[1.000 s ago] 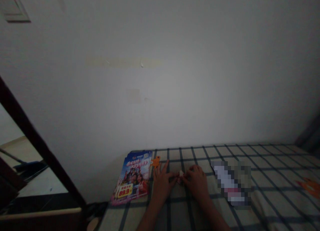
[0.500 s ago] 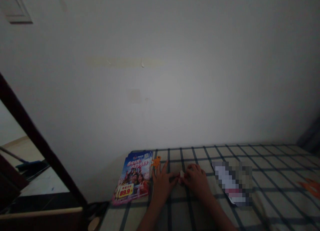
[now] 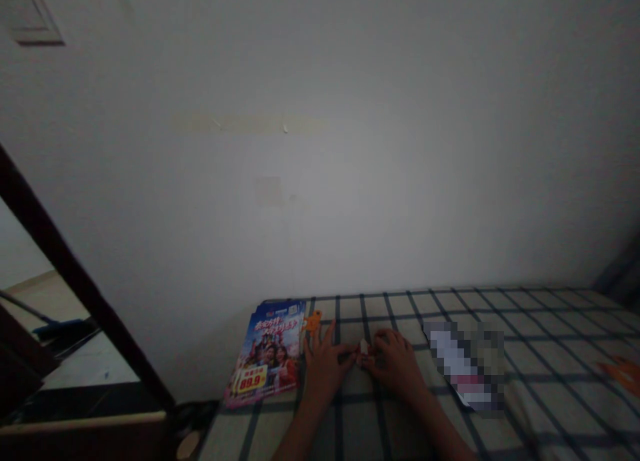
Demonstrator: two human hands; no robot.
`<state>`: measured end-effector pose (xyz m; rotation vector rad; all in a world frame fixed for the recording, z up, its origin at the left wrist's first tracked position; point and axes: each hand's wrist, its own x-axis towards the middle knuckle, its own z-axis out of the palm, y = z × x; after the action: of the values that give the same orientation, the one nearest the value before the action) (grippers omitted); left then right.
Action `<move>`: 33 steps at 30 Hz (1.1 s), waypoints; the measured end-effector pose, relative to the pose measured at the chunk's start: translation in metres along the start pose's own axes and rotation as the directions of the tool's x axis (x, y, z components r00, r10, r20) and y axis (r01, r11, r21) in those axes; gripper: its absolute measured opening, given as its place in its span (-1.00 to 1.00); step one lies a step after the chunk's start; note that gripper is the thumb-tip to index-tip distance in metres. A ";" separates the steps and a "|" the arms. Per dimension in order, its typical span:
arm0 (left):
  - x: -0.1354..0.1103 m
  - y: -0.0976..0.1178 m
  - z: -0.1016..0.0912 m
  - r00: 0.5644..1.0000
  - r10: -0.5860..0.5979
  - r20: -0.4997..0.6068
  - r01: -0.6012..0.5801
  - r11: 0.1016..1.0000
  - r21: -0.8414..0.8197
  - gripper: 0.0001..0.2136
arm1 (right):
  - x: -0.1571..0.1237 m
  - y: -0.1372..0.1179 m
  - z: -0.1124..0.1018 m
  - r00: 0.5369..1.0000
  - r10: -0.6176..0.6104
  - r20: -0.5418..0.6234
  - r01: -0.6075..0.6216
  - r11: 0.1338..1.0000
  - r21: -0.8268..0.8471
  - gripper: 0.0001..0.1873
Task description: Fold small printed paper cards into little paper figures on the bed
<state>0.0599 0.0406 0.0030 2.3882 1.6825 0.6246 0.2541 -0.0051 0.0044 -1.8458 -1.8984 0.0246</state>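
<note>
Working with something this tiny seems to call for keeping both wrists low on the bed [image 3: 550,328], so that the fingertips stay steady and a slip drops it only onto the checked sheet.

The left hand [image 3: 324,368] lies mostly flat, fingers spread, its thumb stretched toward the middle. The right hand [image 3: 397,364] is curled, fingertips closed on the small white piece [image 3: 363,346] as far as the dim light lets me judge. That piece sits between the two hands, just above the sheet. It is pale and no bigger than a fingertip, and its shape is too small to make out.

A colourful flyer [image 3: 267,354] lies just left of the left hand, with an orange scrap [image 3: 313,322] at its far corner. Beyond rises the bare wall [image 3: 320,181].
</note>
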 end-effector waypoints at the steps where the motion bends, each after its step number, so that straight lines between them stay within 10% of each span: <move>1: 0.000 0.000 0.000 1.000 0.000 0.002 0.000 1.000 0.002 -0.69 | -0.001 0.001 0.002 1.000 -0.007 -0.010 0.007 1.000 0.009 -0.77; 33: -0.004 0.007 -0.015 0.998 0.001 0.057 0.000 1.000 -0.013 -0.73 | -0.012 0.015 0.018 0.979 -0.114 -0.171 0.128 0.989 0.076 -0.83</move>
<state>0.0590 0.0329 0.0179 2.3746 1.6500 0.5594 0.2616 -0.0093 -0.0204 -1.6200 -1.8595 -0.0844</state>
